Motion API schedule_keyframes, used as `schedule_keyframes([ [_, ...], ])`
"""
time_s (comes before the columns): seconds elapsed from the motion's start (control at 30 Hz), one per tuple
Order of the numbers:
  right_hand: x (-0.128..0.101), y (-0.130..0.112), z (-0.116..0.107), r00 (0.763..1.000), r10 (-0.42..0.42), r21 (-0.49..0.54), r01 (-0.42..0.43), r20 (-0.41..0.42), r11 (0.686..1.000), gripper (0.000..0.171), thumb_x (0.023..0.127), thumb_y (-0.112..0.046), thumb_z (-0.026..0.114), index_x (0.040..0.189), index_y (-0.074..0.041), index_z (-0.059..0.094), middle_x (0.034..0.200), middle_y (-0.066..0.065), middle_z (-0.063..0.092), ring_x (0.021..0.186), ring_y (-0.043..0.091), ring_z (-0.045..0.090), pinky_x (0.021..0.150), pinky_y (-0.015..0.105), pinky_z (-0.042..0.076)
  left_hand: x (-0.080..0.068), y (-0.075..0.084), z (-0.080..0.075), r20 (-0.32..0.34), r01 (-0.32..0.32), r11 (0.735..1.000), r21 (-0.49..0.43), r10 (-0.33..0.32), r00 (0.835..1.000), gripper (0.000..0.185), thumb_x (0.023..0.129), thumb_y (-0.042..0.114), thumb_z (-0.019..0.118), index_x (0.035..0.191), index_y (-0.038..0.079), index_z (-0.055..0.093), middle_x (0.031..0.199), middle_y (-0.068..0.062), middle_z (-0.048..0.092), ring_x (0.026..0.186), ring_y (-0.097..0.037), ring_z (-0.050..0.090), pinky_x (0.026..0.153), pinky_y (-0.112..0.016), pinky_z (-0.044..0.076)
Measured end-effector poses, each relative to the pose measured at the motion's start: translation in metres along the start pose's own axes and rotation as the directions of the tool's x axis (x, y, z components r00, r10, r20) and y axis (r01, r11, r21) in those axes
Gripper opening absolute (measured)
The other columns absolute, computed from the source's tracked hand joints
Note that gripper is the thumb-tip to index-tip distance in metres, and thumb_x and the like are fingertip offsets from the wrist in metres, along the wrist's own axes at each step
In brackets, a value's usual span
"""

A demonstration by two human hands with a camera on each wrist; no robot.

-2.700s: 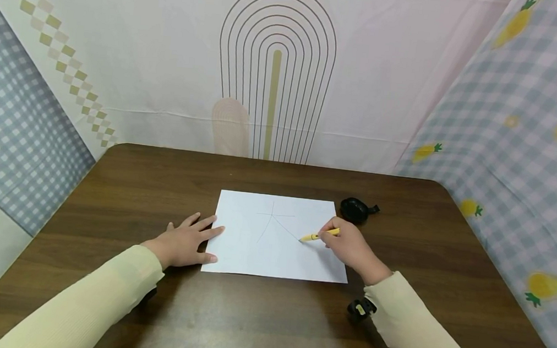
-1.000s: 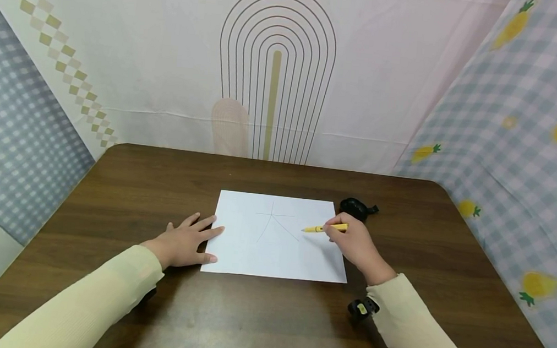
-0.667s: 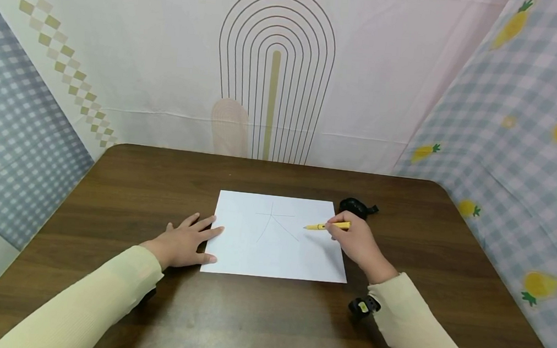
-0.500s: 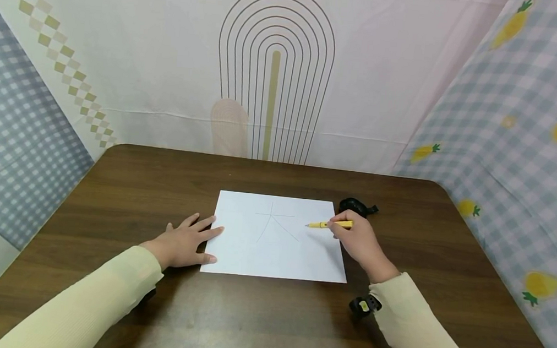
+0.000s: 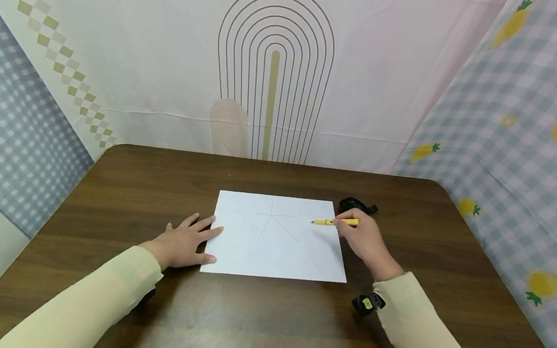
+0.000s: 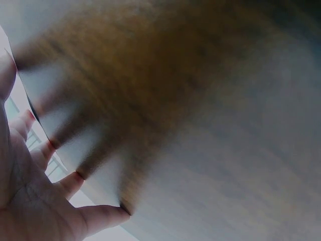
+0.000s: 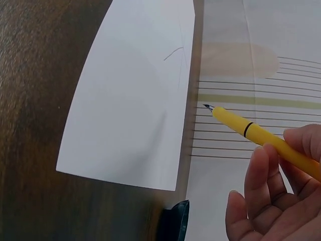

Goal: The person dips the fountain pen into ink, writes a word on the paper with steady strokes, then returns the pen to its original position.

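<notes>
A white sheet of paper [image 5: 271, 262] lies on the brown table. Thin dark strokes [image 5: 271, 209] on its upper middle form a horizontal line, a short upright and two lines slanting down and apart. My left hand [image 5: 182, 246] rests with fingers spread, several fingertips over the sheet's left edge; the left wrist view shows the palm [image 6: 30, 206] from below. Over the sheet's right side, my right hand [image 5: 364, 239] pinches a yellow fountain pen [image 5: 325, 222] between thumb and fingers. Its bare nib [image 7: 208, 106] points left, raised off the paper in the right wrist view.
A black rounded object [image 5: 355, 204] with a short protruding end sits beyond the right hand, by the sheet's upper right corner. Patterned cloths [image 5: 168, 65] hang behind and beside the table [image 5: 245, 326]. A small black device [image 5: 368, 303] is strapped at the right wrist.
The right hand has lifted the pen from the end of the right slanting line and moved it up and to the right. The left hand and the paper stay in place.
</notes>
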State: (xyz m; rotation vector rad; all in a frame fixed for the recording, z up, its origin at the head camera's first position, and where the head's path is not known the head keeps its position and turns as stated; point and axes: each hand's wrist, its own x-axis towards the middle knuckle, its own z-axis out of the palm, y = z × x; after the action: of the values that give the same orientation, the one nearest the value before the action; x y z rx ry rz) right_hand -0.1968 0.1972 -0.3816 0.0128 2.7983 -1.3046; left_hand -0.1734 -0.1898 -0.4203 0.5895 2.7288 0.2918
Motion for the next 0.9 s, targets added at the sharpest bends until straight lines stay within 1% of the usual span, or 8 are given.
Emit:
schedule_keyframes([
  [0.2,0.002,0.005,-0.003,1.000,-0.029,0.031,0.029,-0.006,0.999,0.022,0.097,-0.017,0.059,0.109,0.001,0.063,0.098,0.018,0.064,0.089,0.033,0.062,0.064,0.029,0.044,-0.001,0.001,-0.001,-0.006,-0.005,1.000,-0.004,0.005,1.000,0.073,0.090,0.055,0.058,0.152,0.022,0.034,0.161,-0.007,0.019,0.144,-0.045,0.014,0.094,-0.080,0.019],
  [0.37,0.004,0.009,-0.006,1.000,-0.001,0.035,0.002,-0.021,0.999,0.023,0.096,-0.019,0.059,0.110,0.000,0.062,0.104,0.018,0.063,0.093,0.035,0.063,0.068,0.029,0.046,-0.001,0.001,-0.001,-0.009,-0.009,1.000,-0.005,0.009,1.000,0.073,0.091,0.055,0.058,0.152,0.022,0.035,0.160,-0.008,0.019,0.144,-0.045,0.014,0.094,-0.080,0.019],
  [0.57,0.005,0.010,-0.010,0.998,0.044,0.061,-0.041,-0.042,0.997,0.024,0.096,-0.019,0.060,0.111,-0.001,0.061,0.110,0.018,0.060,0.094,0.032,0.062,0.070,0.029,0.046,-0.001,0.000,0.000,-0.010,-0.007,1.000,-0.002,0.007,1.000,0.074,0.090,0.056,0.057,0.152,0.023,0.034,0.160,-0.008,0.019,0.144,-0.045,0.014,0.094,-0.080,0.019],
  [0.77,0.006,0.015,-0.016,0.997,0.052,0.079,-0.047,-0.063,0.996,0.026,0.096,-0.020,0.061,0.112,0.000,0.061,0.110,0.018,0.059,0.095,0.034,0.062,0.070,0.029,0.046,-0.001,0.000,-0.001,-0.008,-0.011,1.000,-0.004,0.011,1.000,0.074,0.090,0.056,0.057,0.152,0.023,0.034,0.161,-0.008,0.018,0.144,-0.045,0.013,0.094,-0.081,0.019],
  [0.9,0.007,0.020,-0.021,0.995,0.061,0.088,-0.054,-0.078,0.995,0.029,0.096,-0.022,0.060,0.113,0.001,0.061,0.105,0.017,0.061,0.096,0.035,0.061,0.069,0.030,0.044,0.000,-0.001,0.000,-0.011,-0.011,1.000,-0.005,0.011,1.000,0.074,0.090,0.057,0.057,0.152,0.023,0.033,0.161,-0.007,0.018,0.144,-0.045,0.013,0.094,-0.081,0.019],
])
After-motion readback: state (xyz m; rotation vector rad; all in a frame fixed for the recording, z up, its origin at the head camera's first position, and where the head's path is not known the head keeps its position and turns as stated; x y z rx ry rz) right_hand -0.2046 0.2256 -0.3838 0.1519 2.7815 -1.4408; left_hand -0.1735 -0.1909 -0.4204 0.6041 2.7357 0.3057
